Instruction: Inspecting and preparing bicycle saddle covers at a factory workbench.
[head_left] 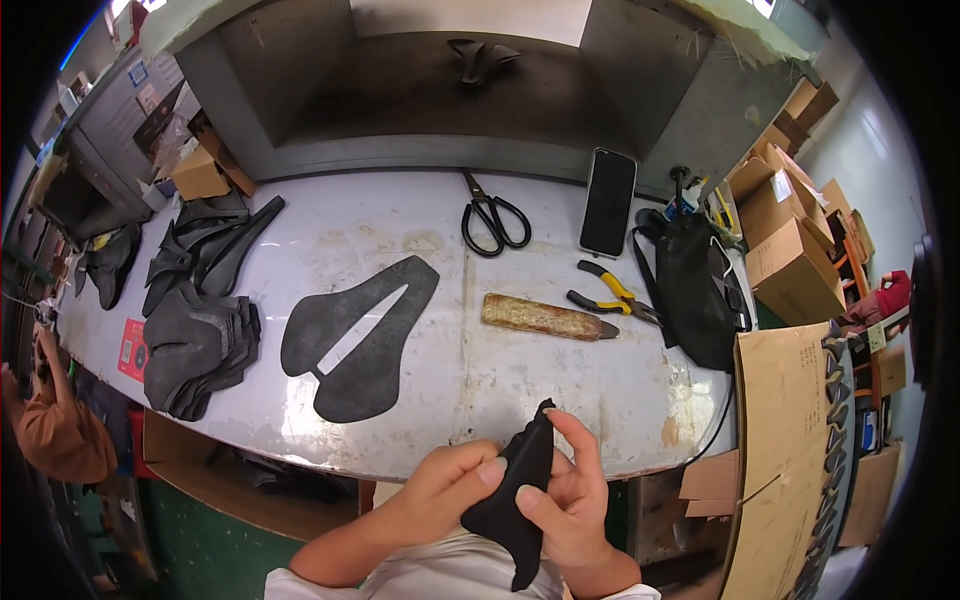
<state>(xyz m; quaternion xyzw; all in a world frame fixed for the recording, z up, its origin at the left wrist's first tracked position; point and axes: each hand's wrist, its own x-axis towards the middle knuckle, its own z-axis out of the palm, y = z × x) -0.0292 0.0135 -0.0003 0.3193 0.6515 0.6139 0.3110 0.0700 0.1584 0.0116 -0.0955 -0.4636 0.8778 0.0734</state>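
My left hand (438, 492) and right hand (572, 500) both pinch the black piece (500, 512) between them, long axis one-to-seven o'clock

A red card (133, 350) on the tabletop (350, 220) has a white patch with tiny marks. A brown box (785, 255) on the right has a white label (781, 186). Both are too small to read.

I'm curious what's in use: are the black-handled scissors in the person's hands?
No, the scissors lie on the white table, while the left hand and right hand hold a black saddle-shaped piece.
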